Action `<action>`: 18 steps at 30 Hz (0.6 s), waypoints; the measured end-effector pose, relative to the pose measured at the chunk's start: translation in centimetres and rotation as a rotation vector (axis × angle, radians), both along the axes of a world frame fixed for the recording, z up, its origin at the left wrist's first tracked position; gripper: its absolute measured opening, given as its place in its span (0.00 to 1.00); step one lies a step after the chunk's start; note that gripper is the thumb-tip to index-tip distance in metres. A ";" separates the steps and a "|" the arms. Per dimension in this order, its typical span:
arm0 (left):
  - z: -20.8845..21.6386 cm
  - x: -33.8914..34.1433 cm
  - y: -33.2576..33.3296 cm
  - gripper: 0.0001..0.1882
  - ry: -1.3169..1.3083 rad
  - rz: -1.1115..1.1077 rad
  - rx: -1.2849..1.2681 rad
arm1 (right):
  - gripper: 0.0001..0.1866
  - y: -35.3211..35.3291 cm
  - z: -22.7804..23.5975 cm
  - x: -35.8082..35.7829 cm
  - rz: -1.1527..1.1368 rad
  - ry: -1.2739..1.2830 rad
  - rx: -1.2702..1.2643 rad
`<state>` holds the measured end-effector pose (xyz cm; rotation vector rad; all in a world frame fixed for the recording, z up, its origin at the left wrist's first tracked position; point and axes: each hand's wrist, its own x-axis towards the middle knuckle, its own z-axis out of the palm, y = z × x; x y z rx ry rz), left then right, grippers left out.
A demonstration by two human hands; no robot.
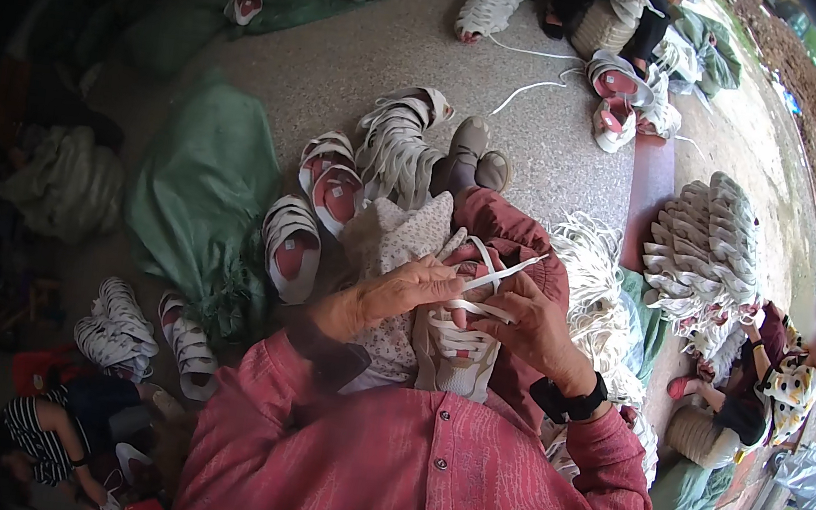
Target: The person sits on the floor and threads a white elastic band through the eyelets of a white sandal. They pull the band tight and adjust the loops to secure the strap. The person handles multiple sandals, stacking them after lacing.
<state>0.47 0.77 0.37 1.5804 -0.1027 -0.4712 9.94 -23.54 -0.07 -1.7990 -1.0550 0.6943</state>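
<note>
A white-and-beige sneaker (455,373) rests in my lap with its toe toward me. White lace rows cross its front. My left hand (402,293) is closed, thumb and fingers pinching a flat white shoelace (507,273) above the shoe's opening. My right hand (542,333) is closed on the same lacing from the other side. Lace strands cross between the two hands, and one loose end points up to the right. The fingertips partly cover the upper eyelets. Under the shoe lie a patterned cloth (395,238) and my dark red trousers (512,222).
Beside my right leg lies a heap of white laces (591,286). Left of my legs are shoe uppers (293,247) and a green sack (199,186). A stack of shoes (702,238) stands at the right, near a seated person (787,374). Another person (56,431) bends at lower left.
</note>
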 end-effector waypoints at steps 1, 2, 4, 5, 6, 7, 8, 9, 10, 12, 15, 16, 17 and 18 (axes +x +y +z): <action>-0.3 -0.2 0.0 0.26 -0.021 0.016 0.005 | 0.15 0.4 -0.3 -0.1 0.010 -0.042 0.028; -0.6 -0.2 -0.1 0.25 -0.042 0.032 0.011 | 0.13 0.6 -0.5 -0.1 0.018 0.042 0.070; -0.6 -0.1 0.4 0.22 -0.065 0.012 0.008 | 0.14 0.4 0.2 0.9 0.069 0.179 -0.006; -1.2 -0.1 0.5 0.22 -0.107 0.018 0.049 | 0.14 0.2 0.8 1.4 0.094 0.242 -0.056; -2.2 0.0 0.7 0.22 -0.148 0.023 0.091 | 0.15 0.3 1.1 2.0 0.102 0.409 -0.078; -2.5 0.2 0.6 0.22 -0.188 0.023 0.132 | 0.16 0.5 1.4 2.2 0.128 0.424 -0.085; -2.7 0.3 0.7 0.22 -0.184 0.022 0.119 | 0.16 0.6 1.6 2.4 0.154 0.439 -0.091; -2.8 0.3 0.7 0.22 -0.181 0.022 0.107 | 0.17 0.7 1.8 2.6 0.179 0.453 -0.097; -2.9 0.3 0.8 0.22 -0.181 0.018 0.095 | 0.17 0.9 2.2 2.5 0.144 0.553 -0.112; -3.5 0.3 0.8 0.20 -0.216 0.017 0.096 | 0.17 1.0 2.1 2.6 0.168 0.534 -0.110; -3.5 -0.3 0.8 0.15 -0.221 -0.005 0.047 | 0.17 1.6 2.0 2.2 0.181 0.384 -0.122; -3.2 -0.6 0.7 0.13 -0.218 -0.021 0.022 | 0.16 1.8 2.0 2.0 0.194 0.250 -0.162; -2.8 -1.1 0.6 0.12 -0.167 0.034 -0.018 | 0.16 2.0 1.9 1.6 0.206 0.116 -0.201; -2.3 -1.9 0.5 0.10 -0.116 0.089 -0.058 | 0.15 2.1 1.5 1.1 0.174 0.062 -0.153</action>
